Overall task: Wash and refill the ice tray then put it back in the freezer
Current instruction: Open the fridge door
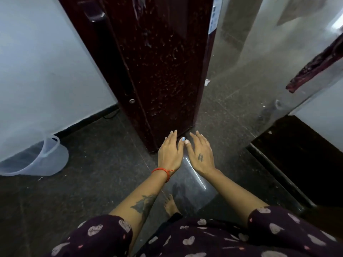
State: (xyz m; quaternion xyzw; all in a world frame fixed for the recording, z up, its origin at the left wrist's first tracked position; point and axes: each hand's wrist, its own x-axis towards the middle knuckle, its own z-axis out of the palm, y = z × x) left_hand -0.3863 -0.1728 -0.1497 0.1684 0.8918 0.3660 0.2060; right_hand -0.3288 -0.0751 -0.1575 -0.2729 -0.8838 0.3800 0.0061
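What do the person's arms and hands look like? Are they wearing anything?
The left hand has a red thread bracelet at the wrist and a dark tattoo on the forearm. The right hand has a small dark tattoo on its back. One thumbnail is painted light blue. Both short sleeves are dark purple with pale hearts.

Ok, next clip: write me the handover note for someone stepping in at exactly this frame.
Left hand: open, fingers straight, holding nothing.
Right hand: open, holding nothing; thumbs nearly meet.
Both hover above the floor in front of the dark red fridge, whose door looks closed.
Ice tray: not in view; neither is a sink.
Done: cannot tell from this frame.
Left: find the tray, and check whether it was washed, refilled and put back.
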